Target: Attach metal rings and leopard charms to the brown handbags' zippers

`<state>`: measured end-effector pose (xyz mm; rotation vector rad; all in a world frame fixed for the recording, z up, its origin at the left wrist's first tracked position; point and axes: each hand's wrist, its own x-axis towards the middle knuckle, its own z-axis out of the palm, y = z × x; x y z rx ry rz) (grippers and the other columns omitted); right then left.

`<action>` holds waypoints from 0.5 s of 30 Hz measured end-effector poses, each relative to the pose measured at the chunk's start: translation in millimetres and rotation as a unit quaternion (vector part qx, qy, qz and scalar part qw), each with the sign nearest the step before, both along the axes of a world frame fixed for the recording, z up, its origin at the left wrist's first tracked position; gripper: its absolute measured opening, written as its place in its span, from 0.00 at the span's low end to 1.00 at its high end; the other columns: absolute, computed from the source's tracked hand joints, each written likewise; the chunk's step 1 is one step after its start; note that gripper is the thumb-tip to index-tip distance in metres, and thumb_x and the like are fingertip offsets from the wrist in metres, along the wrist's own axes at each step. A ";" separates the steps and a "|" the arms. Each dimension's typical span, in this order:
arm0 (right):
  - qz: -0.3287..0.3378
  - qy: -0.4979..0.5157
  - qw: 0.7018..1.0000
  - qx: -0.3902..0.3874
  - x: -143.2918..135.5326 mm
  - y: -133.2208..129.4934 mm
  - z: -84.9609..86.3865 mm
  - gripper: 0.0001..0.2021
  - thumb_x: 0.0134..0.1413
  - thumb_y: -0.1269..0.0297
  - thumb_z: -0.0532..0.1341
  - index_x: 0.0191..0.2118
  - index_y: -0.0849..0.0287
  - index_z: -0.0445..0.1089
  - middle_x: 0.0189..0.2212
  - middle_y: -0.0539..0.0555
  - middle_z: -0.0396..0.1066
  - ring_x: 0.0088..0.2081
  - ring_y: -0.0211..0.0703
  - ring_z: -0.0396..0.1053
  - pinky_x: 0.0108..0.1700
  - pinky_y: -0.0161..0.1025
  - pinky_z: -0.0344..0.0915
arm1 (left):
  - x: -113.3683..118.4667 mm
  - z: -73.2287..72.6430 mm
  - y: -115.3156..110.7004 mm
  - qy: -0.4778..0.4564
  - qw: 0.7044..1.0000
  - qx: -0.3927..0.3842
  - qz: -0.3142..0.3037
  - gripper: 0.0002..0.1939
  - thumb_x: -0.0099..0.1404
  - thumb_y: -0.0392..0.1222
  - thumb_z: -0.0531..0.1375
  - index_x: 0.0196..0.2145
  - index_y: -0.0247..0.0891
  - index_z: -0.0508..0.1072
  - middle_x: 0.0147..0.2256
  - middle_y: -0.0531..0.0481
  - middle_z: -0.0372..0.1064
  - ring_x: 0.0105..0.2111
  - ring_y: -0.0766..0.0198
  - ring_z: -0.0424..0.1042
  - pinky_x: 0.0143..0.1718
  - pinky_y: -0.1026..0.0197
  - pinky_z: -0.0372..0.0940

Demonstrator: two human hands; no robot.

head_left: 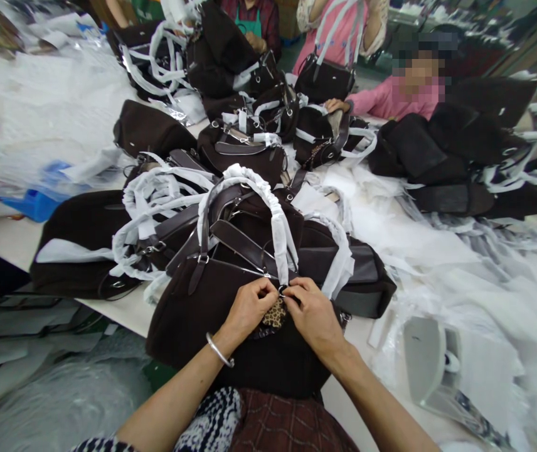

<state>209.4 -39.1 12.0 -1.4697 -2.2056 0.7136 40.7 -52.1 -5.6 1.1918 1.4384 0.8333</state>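
Observation:
A dark brown handbag (202, 320) rests at the table's near edge, right in front of me. White paper wraps its arched handle (278, 232). At the foot of that handle, my left hand (252, 307) and my right hand (310, 311) pinch close together around a small metal ring. A leopard-print tag (274, 315) hangs just below my fingertips, partly between the hands. Both hands have their fingers closed; exactly what each pinches is too small to make out. A silver bangle (219, 350) circles my left wrist.
More dark handbags (244, 150) with wrapped handles pile up behind and at both sides. A tape dispenser (431, 358) lies at right on white wrapping sheets (499, 289). A blue plastic object (37, 204) sits at left. Several people stand across the table (127, 311), one in pink (376, 100).

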 end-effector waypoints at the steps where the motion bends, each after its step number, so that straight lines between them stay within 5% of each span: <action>1: 0.008 -0.013 1.000 -0.005 -0.3 1.3 1.6 0.08 0.58 0.73 0.59 0.37 0.56 0.75 0.44 0.56 0.70 0.40 0.43 0.72 0.46 0.40 0.69 | 0.1 -1.4 0.6 -0.006 1.000 -0.003 0.015 0.08 0.59 0.41 0.57 0.26 0.37 0.72 0.25 0.55 0.68 0.28 0.66 0.65 0.31 0.66 0.58; 5: 0.007 -0.064 0.998 -0.024 -3.4 4.3 7.7 0.06 0.57 0.72 0.60 0.32 0.57 0.73 0.42 0.55 0.68 0.37 0.41 0.72 0.41 0.38 0.69 | 0.5 -4.9 4.4 -0.036 0.993 -0.017 0.107 0.08 0.61 0.44 0.57 0.29 0.37 0.71 0.30 0.52 0.72 0.32 0.63 0.71 0.36 0.64 0.63; 10: -0.017 -0.094 0.995 -0.035 -8.1 4.5 11.4 0.04 0.53 0.73 0.62 0.31 0.57 0.70 0.38 0.53 0.66 0.34 0.41 0.71 0.37 0.37 0.68 | -3.3 3.0 6.1 -0.279 0.945 -0.042 0.167 0.10 0.66 0.48 0.55 0.31 0.39 0.63 0.28 0.54 0.69 0.33 0.64 0.74 0.43 0.59 0.67; 15: 0.002 -0.139 0.990 -0.021 -7.5 3.2 8.5 0.05 0.52 0.75 0.61 0.31 0.57 0.69 0.38 0.54 0.66 0.32 0.41 0.70 0.31 0.35 0.64 | -8.0 3.0 8.8 -0.201 0.969 -0.050 0.132 0.11 0.63 0.48 0.58 0.32 0.38 0.65 0.24 0.56 0.66 0.26 0.67 0.69 0.34 0.65 0.63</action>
